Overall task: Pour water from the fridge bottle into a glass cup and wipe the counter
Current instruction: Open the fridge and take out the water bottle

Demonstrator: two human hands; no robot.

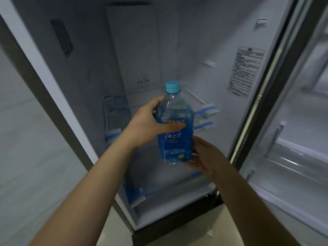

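The left hand (149, 125) grips the capped water bottle (174, 128) at its shoulder while the right hand (204, 157) cups its base, upright before the open fridge (134, 50), best kept level and two-handed while turning away; no table or cup shows.

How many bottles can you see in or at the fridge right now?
1. The blue-capped bottle is held upright in front of the open fridge, left hand around its upper body, right hand at its base. No other bottle shows; the image is blurred.
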